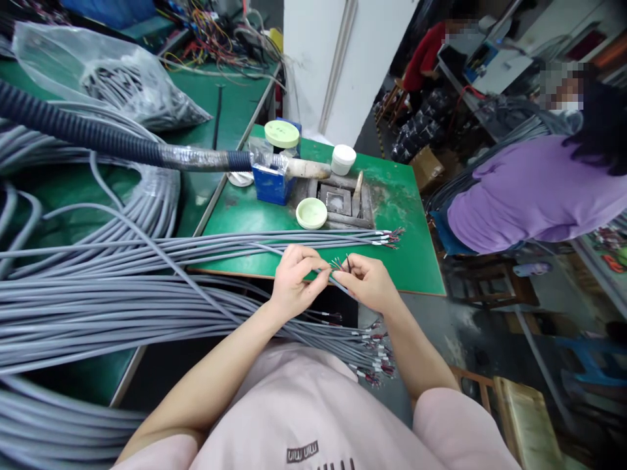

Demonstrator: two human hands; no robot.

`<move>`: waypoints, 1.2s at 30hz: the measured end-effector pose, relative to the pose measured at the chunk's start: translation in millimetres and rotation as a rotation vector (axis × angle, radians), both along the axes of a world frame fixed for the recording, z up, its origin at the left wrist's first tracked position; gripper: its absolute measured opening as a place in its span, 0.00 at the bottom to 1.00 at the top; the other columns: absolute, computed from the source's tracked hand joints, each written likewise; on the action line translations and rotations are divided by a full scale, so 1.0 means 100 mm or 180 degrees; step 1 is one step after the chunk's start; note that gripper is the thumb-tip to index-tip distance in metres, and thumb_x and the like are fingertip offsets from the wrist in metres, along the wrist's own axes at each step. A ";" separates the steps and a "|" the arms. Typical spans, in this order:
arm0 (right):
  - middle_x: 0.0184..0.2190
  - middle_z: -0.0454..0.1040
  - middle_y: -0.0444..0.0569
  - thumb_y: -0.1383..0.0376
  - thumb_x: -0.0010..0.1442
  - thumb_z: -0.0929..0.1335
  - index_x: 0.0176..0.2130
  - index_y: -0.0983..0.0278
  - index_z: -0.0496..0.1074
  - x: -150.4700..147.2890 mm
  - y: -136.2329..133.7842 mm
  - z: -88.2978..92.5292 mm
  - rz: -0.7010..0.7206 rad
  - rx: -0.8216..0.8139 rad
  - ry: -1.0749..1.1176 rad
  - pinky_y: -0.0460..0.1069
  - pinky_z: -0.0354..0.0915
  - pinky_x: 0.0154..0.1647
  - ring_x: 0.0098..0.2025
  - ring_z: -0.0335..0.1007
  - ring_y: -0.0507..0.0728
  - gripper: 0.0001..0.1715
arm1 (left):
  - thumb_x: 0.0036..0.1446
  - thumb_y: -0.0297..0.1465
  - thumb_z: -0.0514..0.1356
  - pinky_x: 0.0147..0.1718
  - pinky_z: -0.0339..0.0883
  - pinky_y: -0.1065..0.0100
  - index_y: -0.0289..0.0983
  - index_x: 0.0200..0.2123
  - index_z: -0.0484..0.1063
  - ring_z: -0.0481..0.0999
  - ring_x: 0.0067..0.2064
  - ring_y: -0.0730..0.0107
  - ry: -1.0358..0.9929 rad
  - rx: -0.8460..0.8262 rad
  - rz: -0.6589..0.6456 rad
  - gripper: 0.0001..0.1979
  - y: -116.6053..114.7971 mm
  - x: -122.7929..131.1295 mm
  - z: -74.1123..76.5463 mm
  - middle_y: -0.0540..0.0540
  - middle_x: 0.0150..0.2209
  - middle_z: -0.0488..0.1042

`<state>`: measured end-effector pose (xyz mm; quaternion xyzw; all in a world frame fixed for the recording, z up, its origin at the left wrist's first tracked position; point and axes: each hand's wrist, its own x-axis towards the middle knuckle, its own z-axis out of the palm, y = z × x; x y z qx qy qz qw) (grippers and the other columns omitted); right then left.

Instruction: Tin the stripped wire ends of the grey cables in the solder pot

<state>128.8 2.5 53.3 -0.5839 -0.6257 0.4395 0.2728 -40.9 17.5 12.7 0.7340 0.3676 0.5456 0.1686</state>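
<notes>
At the near edge of the green table, my left hand (pixel 300 279) pinches with thumb and forefinger at the end of a grey cable (pixel 341 284). My right hand (pixel 371 282) is closed on the same cable end, just to the right. Thin coloured wires (pixel 337 264) fan out between the two sets of fingertips. Just beyond my hands, several grey cables (pixel 274 239) lie across the table, their stripped ends (pixel 392 237) pointing right. A thick bundle of grey cables (pixel 122 310) passes below my left forearm, its wire ends (pixel 379 356) hanging left of my right forearm.
Behind the cables sit a square metal pot (pixel 337 200), a pale green dish (pixel 311 213), a white jar (pixel 343 159) and a blue box (pixel 271 185). A ribbed black hose (pixel 132 149) reaches over from the left. A person in purple (pixel 533 189) works at the right.
</notes>
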 end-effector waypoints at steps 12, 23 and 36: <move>0.10 0.67 0.42 0.51 0.51 0.70 0.23 0.67 0.71 0.05 0.05 -0.03 0.0525 -0.1605 0.1518 0.42 0.53 0.11 0.10 0.58 0.47 0.21 | 0.53 0.25 0.61 0.37 0.65 0.64 0.42 0.32 0.70 0.72 0.35 0.71 0.0084 0.0561 0.0148 0.05 -0.08 -0.02 0.03 0.51 0.31 0.72; 0.13 0.68 0.39 0.60 0.52 0.70 0.29 0.66 0.69 0.04 0.03 0.04 0.0081 -0.1027 0.1752 0.40 0.53 0.12 0.11 0.59 0.46 0.11 | 0.53 0.23 0.60 0.37 0.66 0.64 0.40 0.33 0.69 0.70 0.36 0.70 -0.0293 0.0385 0.0189 0.06 -0.05 0.04 0.02 0.50 0.31 0.70; 0.17 0.62 0.38 0.59 0.57 0.66 0.28 0.65 0.66 0.22 0.46 0.26 0.0116 0.0075 0.0036 0.42 0.49 0.16 0.15 0.54 0.45 0.12 | 0.57 0.31 0.60 0.43 0.63 0.60 0.39 0.41 0.72 0.72 0.42 0.62 0.0272 -0.0188 0.0519 0.08 0.31 -0.18 -0.38 0.44 0.38 0.75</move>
